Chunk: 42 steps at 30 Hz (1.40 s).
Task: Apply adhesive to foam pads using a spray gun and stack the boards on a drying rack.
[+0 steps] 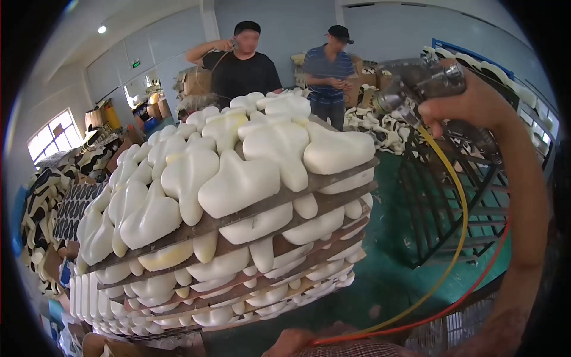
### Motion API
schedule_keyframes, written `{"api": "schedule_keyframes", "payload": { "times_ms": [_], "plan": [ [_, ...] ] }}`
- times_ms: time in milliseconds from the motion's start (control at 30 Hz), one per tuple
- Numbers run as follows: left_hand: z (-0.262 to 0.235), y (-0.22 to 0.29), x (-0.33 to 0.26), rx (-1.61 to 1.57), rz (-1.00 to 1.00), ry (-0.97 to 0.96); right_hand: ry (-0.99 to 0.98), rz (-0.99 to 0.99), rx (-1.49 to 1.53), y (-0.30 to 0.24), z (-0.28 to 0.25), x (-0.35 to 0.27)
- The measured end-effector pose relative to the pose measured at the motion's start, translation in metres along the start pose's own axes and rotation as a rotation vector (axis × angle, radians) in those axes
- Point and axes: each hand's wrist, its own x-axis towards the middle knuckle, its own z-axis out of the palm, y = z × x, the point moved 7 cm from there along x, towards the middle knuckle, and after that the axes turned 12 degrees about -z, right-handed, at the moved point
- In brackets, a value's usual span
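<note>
The right hand [473,98] was closed around a gun [437,86] at 2 o'clock, raised and apart from the stack. The left hand [291,343] showed only in part at 6 o'clock, at the lower edge; whether its fingers were open or closed could not be told. A yellow hose [459,196] hung from the gun and curved down toward 6 o'clock, where a red hose [440,321] ran beside it.

White pads [241,181] filled the centre, reaching toward 8 o'clock. They were smooth, rounded and lobed, set close together on boards [336,179] layered one over another; a few bore yellowish patches. Lower pads overhung the board edges.

The floor [395,184] was green. A dark metal rack [473,242] stood at 3 o'clock. Near 12 o'clock, beyond the stack, stood a person in black [244,74], one hand raised to head height, and a person in stripes [327,66]. Black-and-white pieces [44,199] were piled at 9 o'clock, below a bright window [56,140]. The walls [285,21] were pale blue-grey; a lamp [102,28] was lit between 10 and 11 o'clock.
</note>
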Motion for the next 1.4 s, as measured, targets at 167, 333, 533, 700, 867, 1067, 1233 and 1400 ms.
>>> {"api": "schedule_keyframes", "payload": {
  "times_ms": [167, 333, 533, 700, 867, 1067, 1233, 1400],
  "plan": [
    [-0.025, 0.034, 0.009, -0.157, 0.042, 0.214, 0.016, -0.006, 0.055, 0.052, -0.004, 0.031],
    [-0.012, 0.023, 0.039, -0.163, 0.024, 0.258, 0.077, -0.078, 0.094, 0.098, 0.001, 0.091],
    [-0.016, 0.032, 0.06, -0.151, -0.106, 0.251, 0.179, -0.108, 0.061, 0.125, -0.009, 0.119],
    [-0.006, 0.025, 0.071, -0.069, -0.097, 0.155, 0.071, -0.161, 0.066, 0.126, 0.005, 0.123],
    [0.005, 0.019, 0.076, 0.051, -0.058, 0.1, 0.027, -0.022, -0.012, 0.109, -0.021, 0.075],
    [0.009, 0.03, 0.079, 0.074, 0.029, 0.017, -0.064, -0.058, 0.007, 0.079, -0.028, 0.036],
    [0.021, 0.041, 0.078, 0.065, 0.14, -0.068, -0.12, 0.036, -0.037, 0.048, -0.04, -0.012],
    [0.029, 0.041, 0.069, 0.168, 0.089, -0.167, -0.056, -0.015, -0.03, 0.043, -0.046, -0.012]
  ]
}}
